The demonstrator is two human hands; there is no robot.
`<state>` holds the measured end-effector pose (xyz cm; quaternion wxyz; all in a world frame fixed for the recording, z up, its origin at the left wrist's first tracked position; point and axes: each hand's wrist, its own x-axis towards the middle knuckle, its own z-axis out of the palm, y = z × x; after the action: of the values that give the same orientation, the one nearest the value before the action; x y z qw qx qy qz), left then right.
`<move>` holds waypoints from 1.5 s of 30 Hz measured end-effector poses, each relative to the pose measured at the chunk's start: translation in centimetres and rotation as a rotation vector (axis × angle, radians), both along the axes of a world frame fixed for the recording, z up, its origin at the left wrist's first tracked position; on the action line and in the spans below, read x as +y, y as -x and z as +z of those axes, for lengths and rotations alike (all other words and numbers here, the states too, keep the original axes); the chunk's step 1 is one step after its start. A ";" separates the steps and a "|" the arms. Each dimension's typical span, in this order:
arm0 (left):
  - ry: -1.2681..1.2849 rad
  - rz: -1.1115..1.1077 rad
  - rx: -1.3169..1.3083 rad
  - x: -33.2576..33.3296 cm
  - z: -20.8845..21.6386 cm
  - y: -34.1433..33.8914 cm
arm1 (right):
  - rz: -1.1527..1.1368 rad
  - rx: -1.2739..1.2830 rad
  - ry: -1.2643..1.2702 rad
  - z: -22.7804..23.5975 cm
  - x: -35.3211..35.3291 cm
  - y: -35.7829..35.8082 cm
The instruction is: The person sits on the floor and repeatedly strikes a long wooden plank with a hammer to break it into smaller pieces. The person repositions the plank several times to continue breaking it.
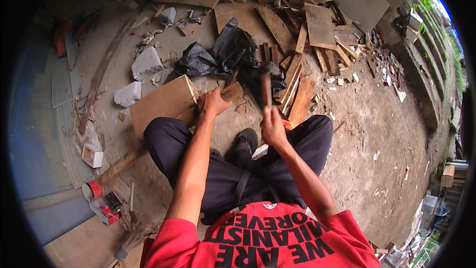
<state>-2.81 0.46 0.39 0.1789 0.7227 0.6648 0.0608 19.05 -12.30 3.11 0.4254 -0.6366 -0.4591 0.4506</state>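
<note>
My right hand (273,125) is closed round the handle of a hammer (267,92), which points away from me; its head is blurred by motion. My left hand (213,103) grips a short piece of wood (232,91) beside the edge of a brown plywood panel (161,101). The panel has pale wooden strips along its far right edge and leans near my left knee. What my left fingertips hold down is partly hidden. A small orange thing (287,124) shows beside my right hand.
Black plastic sheeting (233,44) lies ahead, with scrap boards (302,101) piled to its right. White broken blocks (147,63) lie at the left. A red container (106,208) stands near a twig broom (130,243) at the lower left. Concrete steps (421,64) rise on the right.
</note>
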 end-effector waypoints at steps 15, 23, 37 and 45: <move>0.004 -0.005 0.036 0.0 0.0 0.1 | 0.118 -0.313 0.065 0.5 -1.7 1.5; -0.006 -0.007 -0.011 0.1 -1.1 0.5 | -0.169 0.072 -0.160 -0.5 -1.5 2.6; 0.013 -0.014 -0.028 0.3 0.4 0.1 | -0.026 -0.091 0.016 -3.3 -2.6 3.3; 0.044 -0.050 -0.062 0.7 0.2 0.5 | -0.277 0.194 -0.144 -2.1 -2.4 4.0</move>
<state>-3.30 1.14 0.56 0.2168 0.7326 0.6420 0.0638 15.04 -14.66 1.03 0.5701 -0.6153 -0.3549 0.4129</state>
